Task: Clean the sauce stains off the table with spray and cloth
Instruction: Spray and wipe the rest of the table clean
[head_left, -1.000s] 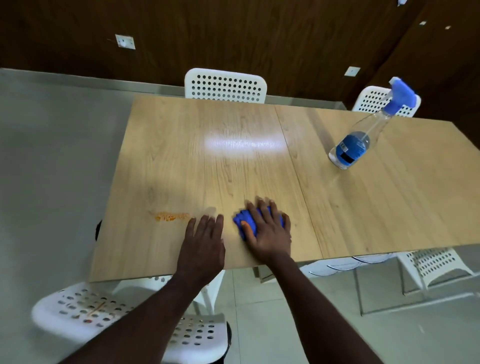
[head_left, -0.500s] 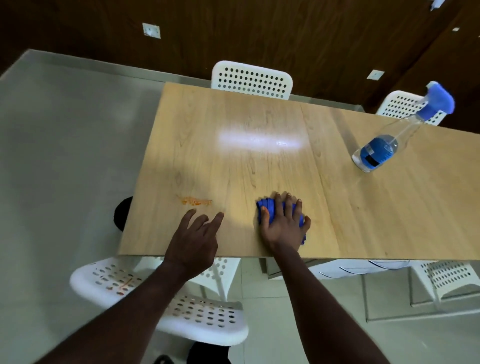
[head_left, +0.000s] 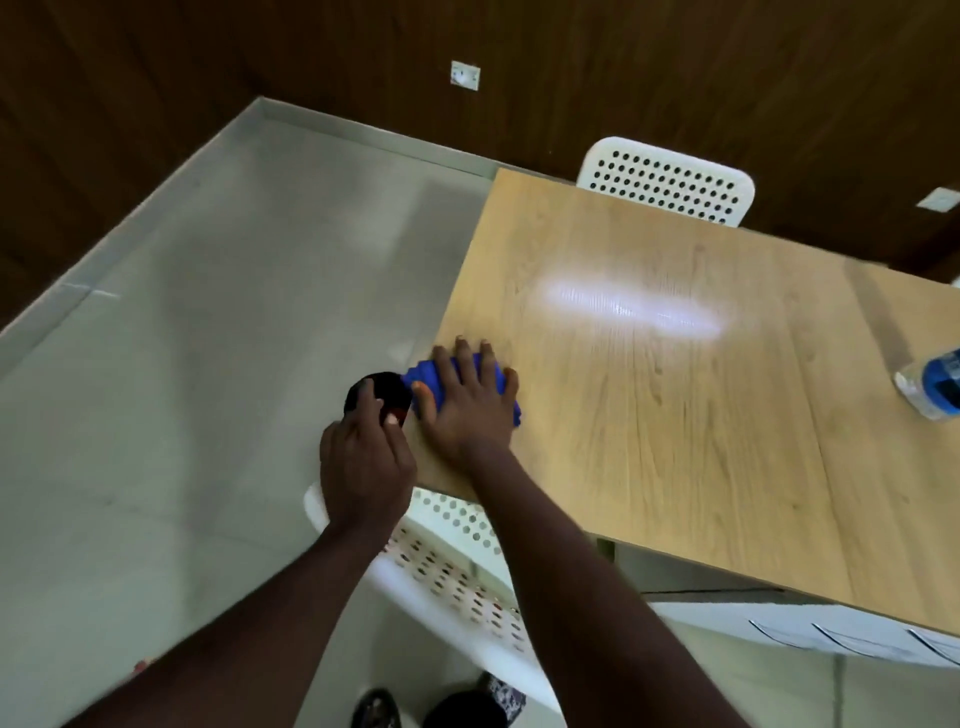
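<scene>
My right hand (head_left: 467, 410) lies flat with fingers spread, pressing the blue cloth (head_left: 428, 376) onto the table (head_left: 675, 415) at its left edge. My left hand (head_left: 363, 462) hangs just off that edge, fingers loosely curled. The spray bottle (head_left: 935, 387) sits toward the table's right side.

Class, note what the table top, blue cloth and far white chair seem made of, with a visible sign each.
Table top: wood or wood-look laminate, smooth, semi-gloss; grain lines, bright glare.
Blue cloth: soft textile, perhaps microfibre; it bunches into folds.
Far white chair: probably moulded plastic; even perforations.
</scene>
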